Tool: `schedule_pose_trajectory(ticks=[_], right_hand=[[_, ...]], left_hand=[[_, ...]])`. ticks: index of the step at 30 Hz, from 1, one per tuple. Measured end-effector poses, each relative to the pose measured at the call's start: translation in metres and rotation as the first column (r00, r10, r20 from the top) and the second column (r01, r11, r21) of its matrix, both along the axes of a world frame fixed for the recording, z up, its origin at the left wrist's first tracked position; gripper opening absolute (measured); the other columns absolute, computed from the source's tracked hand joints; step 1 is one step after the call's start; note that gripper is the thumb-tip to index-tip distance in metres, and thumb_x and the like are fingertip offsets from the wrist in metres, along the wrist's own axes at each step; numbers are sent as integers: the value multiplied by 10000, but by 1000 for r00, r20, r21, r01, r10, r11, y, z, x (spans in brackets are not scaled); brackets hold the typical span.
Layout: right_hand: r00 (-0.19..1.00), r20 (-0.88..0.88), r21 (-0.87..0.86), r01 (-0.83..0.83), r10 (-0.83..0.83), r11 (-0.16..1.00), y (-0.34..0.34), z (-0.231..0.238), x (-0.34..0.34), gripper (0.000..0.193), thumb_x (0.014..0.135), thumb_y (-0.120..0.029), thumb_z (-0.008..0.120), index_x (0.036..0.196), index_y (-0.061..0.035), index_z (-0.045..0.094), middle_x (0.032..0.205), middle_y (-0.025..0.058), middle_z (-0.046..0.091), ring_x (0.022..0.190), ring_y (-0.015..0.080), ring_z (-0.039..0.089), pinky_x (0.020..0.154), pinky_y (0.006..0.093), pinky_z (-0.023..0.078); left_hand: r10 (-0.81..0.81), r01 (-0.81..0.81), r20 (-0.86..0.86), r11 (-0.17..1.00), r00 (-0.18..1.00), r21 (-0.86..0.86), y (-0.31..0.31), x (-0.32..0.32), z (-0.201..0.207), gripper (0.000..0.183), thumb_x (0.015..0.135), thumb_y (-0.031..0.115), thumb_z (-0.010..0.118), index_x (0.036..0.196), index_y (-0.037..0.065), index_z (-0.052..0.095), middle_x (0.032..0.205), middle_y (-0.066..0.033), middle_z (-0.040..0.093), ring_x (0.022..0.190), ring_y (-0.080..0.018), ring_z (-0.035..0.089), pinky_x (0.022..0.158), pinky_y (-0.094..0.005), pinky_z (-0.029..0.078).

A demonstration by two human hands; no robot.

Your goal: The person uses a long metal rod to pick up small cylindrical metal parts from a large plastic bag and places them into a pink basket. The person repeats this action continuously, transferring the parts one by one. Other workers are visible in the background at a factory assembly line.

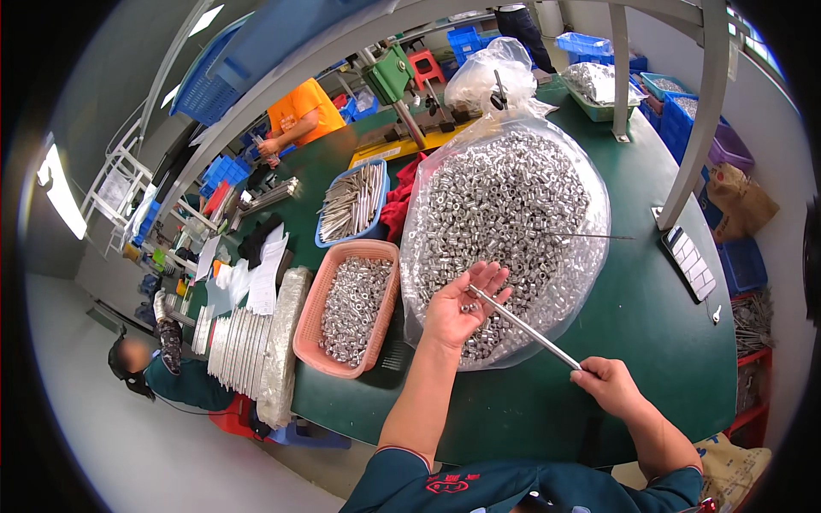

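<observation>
My right hand (609, 386) is closed around one end of a straight metal rod (539, 336). The rod slants up and left, its far end at the fingers of my left hand (457, 312). That hand is palm up and cupped, with a few small metal sleeves (469, 307) lying in it. Both hands are over the near side of a large clear plastic bag (599, 192), opened wide. Inside it is a heap of short shiny metal sleeves (505, 205). A thin dark needle-like rod (590, 235) sticks out over the heap's right side.
Left of the bag, a pink basket (301, 342) holds metal sleeves; a blue basket (321, 231) holds thin metal pieces. Stacked rods (248, 346) lie farther left. A green press (389, 77) stands behind. A frame post (697, 128) and a phone (688, 263) are at right. Two co-workers are at left.
</observation>
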State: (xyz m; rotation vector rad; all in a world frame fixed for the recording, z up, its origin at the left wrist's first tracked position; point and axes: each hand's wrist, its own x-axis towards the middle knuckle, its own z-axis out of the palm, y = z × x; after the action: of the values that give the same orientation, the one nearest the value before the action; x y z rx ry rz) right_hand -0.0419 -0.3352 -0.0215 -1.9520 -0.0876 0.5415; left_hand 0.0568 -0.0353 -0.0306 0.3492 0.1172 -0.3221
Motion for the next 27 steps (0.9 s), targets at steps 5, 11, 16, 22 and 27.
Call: schedule_pose_trajectory(ticks=[5, 11, 16, 22, 27], right_hand=[[1000, -7, 3, 13, -12, 1000, 0, -1, 0, 213, 875, -185, 660, 888, 27, 645, 609, -21, 478, 579, 63, 426, 514, 264, 359], [999, 40, -25, -14, 15, 1000, 0, -2, -1, 236, 886, -212, 654, 909, 23, 647, 593, 32, 508, 557, 97, 450, 513, 291, 384], [998, 57, -10, -4, 4, 1000, 2, -1, -2, 220, 874, -195, 662, 883, 23, 643, 595, 11, 496, 567, 81, 442, 512, 279, 376], [999, 19, 12, 43, -43, 999, 3, -1, 1, 208, 869, -185, 663, 870, 22, 638, 613, -15, 500, 579, 66, 441, 518, 261, 369], [999, -8, 42, 38, -37, 998, -3, -2, 1, 229, 886, -207, 655, 904, 22, 646, 608, -2, 499, 578, 71, 442, 521, 275, 378]], left_hand=[[18, -17, -13, 998, 1000, 54, -4, -1, 3, 336, 955, 265, 524, 1087, -27, 622, 1212, -232, 598, 1251, -419, 467, 1081, -572, 354], [-5, 5, -12, 999, 1000, 49, -4, -2, 4, 392, 964, 336, 501, 952, -20, 663, 1208, -249, 593, 1238, -435, 476, 1073, -573, 367], [-13, 13, 6, 997, 1000, 72, -6, -1, -4, 427, 949, 380, 516, 909, -16, 670, 1165, -242, 617, 1211, -426, 504, 1067, -579, 370], [-117, 118, -43, 992, 992, 43, -23, -5, -1, 514, 918, 453, 549, 1035, -37, 650, 1167, -223, 618, 1206, -402, 509, 1055, -574, 377], [-66, 61, 84, 997, 994, 57, -5, -3, 2, 425, 958, 321, 518, 1190, -32, 557, 1229, -209, 581, 1215, -386, 504, 1056, -522, 400]])
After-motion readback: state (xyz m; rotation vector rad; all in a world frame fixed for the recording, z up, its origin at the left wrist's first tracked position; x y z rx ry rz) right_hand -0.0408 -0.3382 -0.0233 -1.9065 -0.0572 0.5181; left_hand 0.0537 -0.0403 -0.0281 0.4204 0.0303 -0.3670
